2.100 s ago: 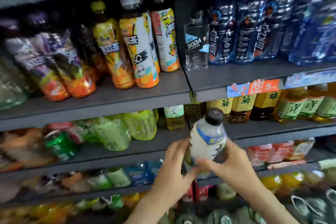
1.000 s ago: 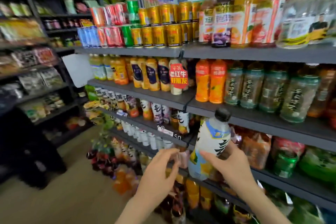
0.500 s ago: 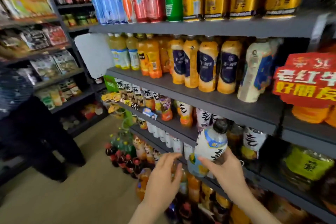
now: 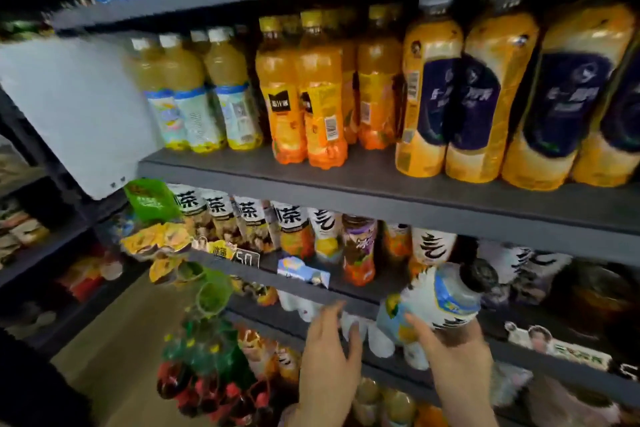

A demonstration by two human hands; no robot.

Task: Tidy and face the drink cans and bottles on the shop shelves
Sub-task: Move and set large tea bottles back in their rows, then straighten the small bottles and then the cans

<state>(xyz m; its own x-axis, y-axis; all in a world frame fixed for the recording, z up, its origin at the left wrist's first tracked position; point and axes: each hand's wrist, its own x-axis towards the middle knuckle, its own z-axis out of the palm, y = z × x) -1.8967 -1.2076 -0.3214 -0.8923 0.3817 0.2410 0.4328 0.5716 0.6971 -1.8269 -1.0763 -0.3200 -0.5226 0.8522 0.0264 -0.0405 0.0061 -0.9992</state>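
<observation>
My right hand (image 4: 453, 354) grips a white bottle (image 4: 436, 302) with a black cap, a blue band and black brush lettering. The bottle tilts to the right in front of the second shelf (image 4: 346, 291). My left hand (image 4: 329, 357) hovers just left of it, fingers apart, holding nothing. Behind the bottle stands a row of similar white tea bottles (image 4: 291, 229) with black characters. On the shelf above are pale yellow bottles (image 4: 194, 94), orange juice bottles (image 4: 301, 97) and yellow bottles with dark blue labels (image 4: 485, 87).
A white panel (image 4: 72, 107) closes the shelf's left end. Green and yellow hanging snack packs (image 4: 156, 218) dangle at that corner. Dark red and green bottles (image 4: 207, 381) stand low near the floor. Another dark rack (image 4: 31, 246) runs along the left. Price tags (image 4: 246, 256) clip onto the shelf edge.
The view has swung closer to the shelves and left. The bottle in my right hand has tipped further right, and my left hand stays open beside it.
</observation>
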